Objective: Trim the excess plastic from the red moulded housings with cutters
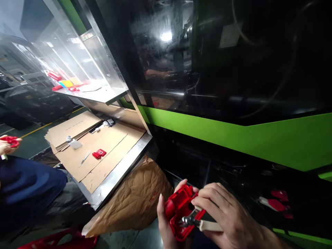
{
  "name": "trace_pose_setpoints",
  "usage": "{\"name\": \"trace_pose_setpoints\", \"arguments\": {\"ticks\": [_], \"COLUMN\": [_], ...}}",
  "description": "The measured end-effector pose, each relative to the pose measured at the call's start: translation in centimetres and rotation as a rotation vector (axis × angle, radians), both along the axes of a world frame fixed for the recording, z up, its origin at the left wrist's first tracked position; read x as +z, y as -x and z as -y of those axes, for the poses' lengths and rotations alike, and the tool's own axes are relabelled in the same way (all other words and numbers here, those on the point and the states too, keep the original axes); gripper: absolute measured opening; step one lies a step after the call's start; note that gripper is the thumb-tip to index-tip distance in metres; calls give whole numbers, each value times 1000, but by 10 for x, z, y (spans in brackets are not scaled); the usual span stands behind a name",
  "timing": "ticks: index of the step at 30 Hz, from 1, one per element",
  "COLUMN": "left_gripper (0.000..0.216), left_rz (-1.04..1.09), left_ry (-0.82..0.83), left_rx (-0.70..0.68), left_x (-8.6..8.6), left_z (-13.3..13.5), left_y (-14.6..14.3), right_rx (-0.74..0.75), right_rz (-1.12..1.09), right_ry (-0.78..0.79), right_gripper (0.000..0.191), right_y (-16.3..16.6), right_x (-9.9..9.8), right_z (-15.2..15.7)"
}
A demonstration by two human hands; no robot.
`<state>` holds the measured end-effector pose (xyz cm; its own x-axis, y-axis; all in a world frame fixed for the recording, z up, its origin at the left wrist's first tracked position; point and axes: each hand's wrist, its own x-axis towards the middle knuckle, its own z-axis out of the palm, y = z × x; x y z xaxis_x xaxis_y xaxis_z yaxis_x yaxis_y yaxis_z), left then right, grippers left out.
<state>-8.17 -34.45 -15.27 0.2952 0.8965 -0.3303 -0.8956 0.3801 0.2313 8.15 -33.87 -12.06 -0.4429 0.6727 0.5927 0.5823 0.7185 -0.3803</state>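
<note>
My left hand [164, 223] is closed around a hollow red plastic housing [172, 209], its thumb and fingers along the edges and the open inner side facing up. My right hand [229, 214] grips a pair of nippers with cream handles [210, 226]. Their metal jaws lie over the inside of the housing, near its lower end; whether they touch the plastic I cannot tell. The right fingertips rest at the housing's upper right edge.
Left of me, a cardboard-covered table [111, 152] carries red parts [99, 154], a blade-like tool [84, 158] and a bottle [74, 142]. A brown paper sack [132, 204] stands below. Another person's hand [4, 148] holds a red part. A black-and-green machine [220, 135] rises ahead.
</note>
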Motion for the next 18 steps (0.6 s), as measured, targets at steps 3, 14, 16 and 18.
{"name": "trace_pose_setpoints", "arguments": {"ticks": [3,14,16,18], "left_gripper": [67,63,65,66], "left_rz": [-8,-65,-82,-99], "left_ry": [12,-70,-82,-87], "left_rx": [-2,-7,-15,-8], "left_x": [2,1,1,-1], "left_z": [0,0,0,1], "left_y": [-3,-17,-18,-17], "right_rx": [81,96,124,158], "right_rz": [-84,-310,-309,-271], "right_ry": [67,-33,28,143], "right_gripper": [19,26,21,17], "right_y": [3,39,39,36], "right_x": [-1,-27,-25,-22], "right_z": [2,7,7,8]}}
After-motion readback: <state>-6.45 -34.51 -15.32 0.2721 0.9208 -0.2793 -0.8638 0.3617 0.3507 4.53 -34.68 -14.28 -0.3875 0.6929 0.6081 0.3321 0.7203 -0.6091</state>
